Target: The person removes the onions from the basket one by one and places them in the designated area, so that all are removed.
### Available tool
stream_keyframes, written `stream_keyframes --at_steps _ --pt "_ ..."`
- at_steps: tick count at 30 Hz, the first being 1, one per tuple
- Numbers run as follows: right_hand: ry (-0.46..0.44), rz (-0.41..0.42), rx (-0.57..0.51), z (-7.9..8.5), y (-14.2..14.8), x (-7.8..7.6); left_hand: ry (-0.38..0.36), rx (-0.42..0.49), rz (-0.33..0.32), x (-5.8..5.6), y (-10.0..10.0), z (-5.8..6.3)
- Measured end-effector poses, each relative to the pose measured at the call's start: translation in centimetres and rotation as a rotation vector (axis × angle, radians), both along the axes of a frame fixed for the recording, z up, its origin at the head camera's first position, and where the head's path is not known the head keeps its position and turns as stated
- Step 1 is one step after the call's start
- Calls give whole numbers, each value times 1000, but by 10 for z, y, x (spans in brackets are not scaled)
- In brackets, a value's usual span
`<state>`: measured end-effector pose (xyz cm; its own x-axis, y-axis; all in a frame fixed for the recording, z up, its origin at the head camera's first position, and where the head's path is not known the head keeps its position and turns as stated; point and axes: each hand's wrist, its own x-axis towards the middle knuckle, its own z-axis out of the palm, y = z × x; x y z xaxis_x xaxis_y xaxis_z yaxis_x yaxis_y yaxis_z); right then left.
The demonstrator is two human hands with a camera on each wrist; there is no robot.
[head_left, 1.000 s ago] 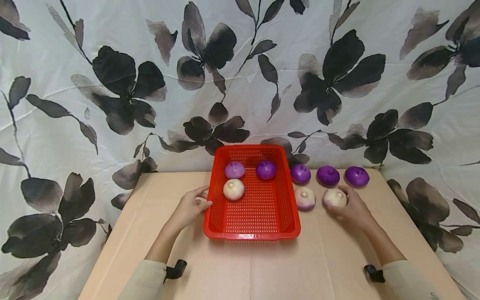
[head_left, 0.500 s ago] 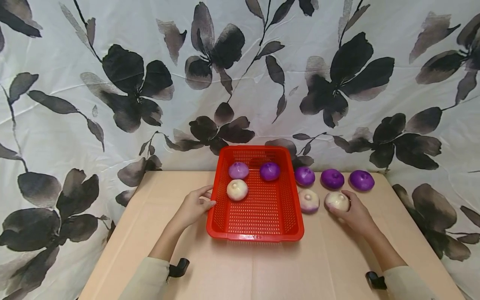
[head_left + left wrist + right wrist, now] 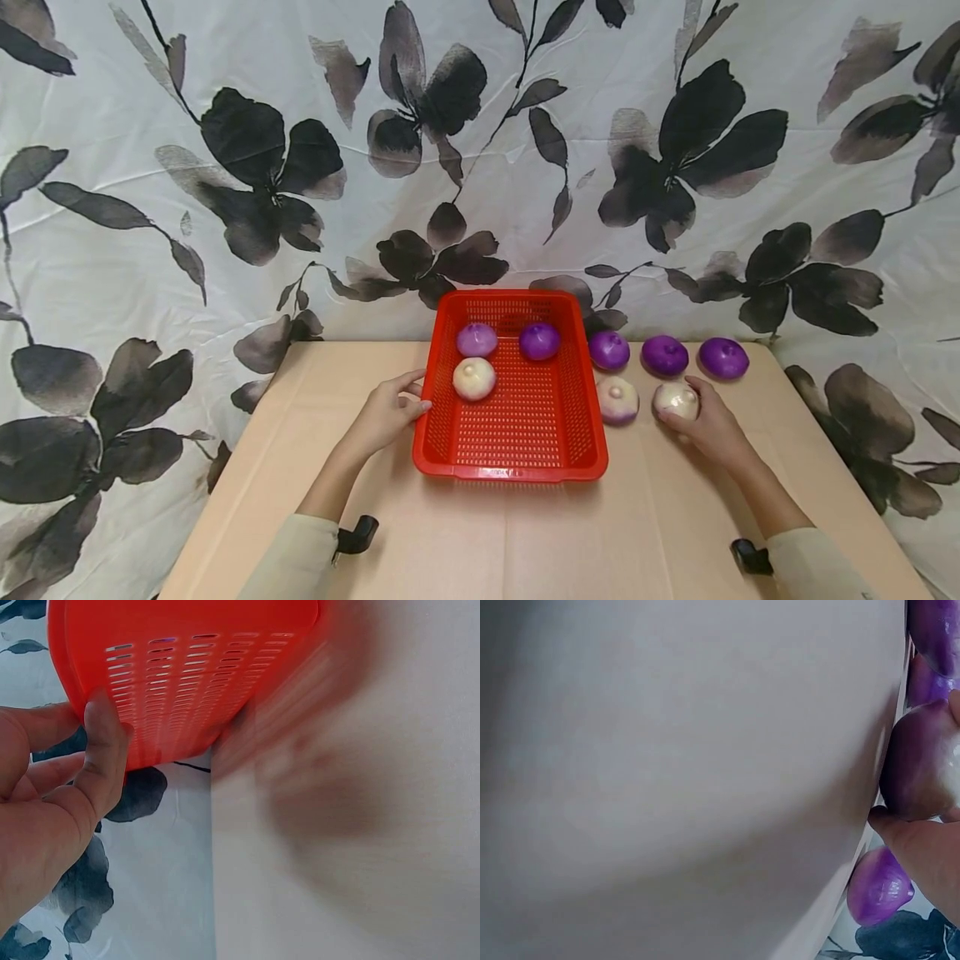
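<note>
My left hand [image 3: 386, 412] grips the left rim of a red perforated plastic basket [image 3: 510, 473], with thumb and fingers on either side of the rim in the left wrist view. Inside, two purple onions [image 3: 539, 341] lie toward the back and a white onion [image 3: 474, 379] sits in front of the left one. To the right of the basket, my right hand [image 3: 708, 425] holds a white-topped onion [image 3: 675, 402] between thumb and fingers. The right wrist view shows purple on the lower side of this held onion [image 3: 922, 761].
A white-and-purple onion [image 3: 618, 401] lies between the basket and my right hand. Behind it, three purple onions [image 3: 664, 357] line the table's back edge. A floral cloth [image 3: 555, 208] hangs behind the table [image 3: 525, 542].
The head view has shifted slightly, so everything sits a little further right. Both hands keep their places on the basket and the onion.
</note>
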<state>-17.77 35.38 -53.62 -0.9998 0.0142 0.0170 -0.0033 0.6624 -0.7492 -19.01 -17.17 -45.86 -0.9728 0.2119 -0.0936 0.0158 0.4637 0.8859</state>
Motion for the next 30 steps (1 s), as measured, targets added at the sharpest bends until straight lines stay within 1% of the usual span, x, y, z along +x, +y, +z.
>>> stream_keyframes --at_steps 5,12,20,24,30 --pt "2 4 0 -1 1 -2 1 1 0 -1 -1 -1" --pt "-7 4 -9 -2 3 -1 -7 1 5 0 0 1" --pt "-48 15 -25 6 3 3 -11 0 6 0 0 3" --pt "-13 10 -29 17 6 5 -9 4 4 -1 0 1" --pt "99 6 -37 48 5 8 3 9 0 -1 0 -1"
